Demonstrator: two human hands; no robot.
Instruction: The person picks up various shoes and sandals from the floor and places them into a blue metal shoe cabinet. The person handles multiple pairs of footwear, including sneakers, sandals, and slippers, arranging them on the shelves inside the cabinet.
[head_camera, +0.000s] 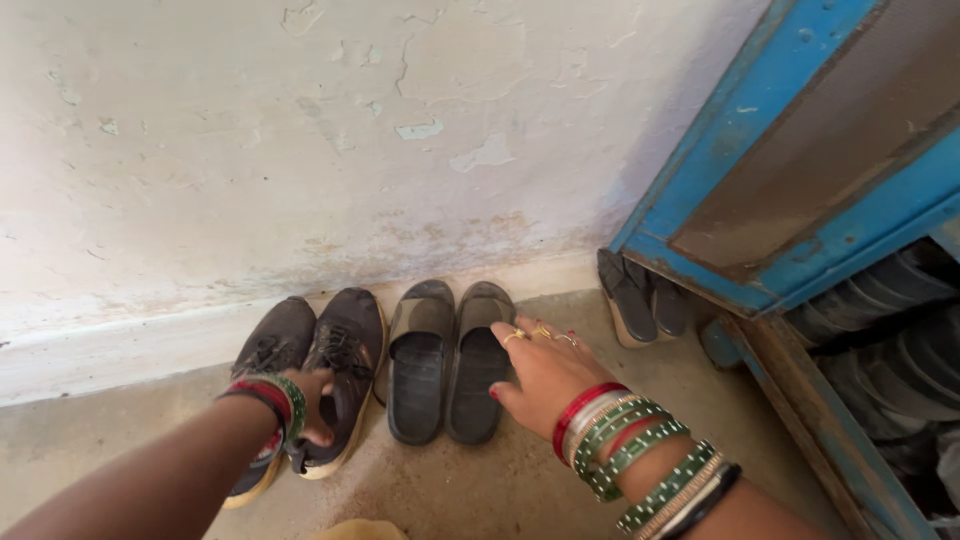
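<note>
Your L hand (312, 405) grips the right dark sneaker (343, 375) at its heel; R hand (545, 372) lies flat, fingers spread, on the black slide sandal (478, 365) beside it.

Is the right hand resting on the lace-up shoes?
No, the right hand lies on the dark slides; the left hand is at the lace-up shoes.

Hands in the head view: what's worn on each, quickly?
Left hand: bare forearm, no sleeve, red, black and green bangles at the wrist. Right hand: gold rings, red nail polish, and a long stack of red, green, silver and black bangles.
</note>
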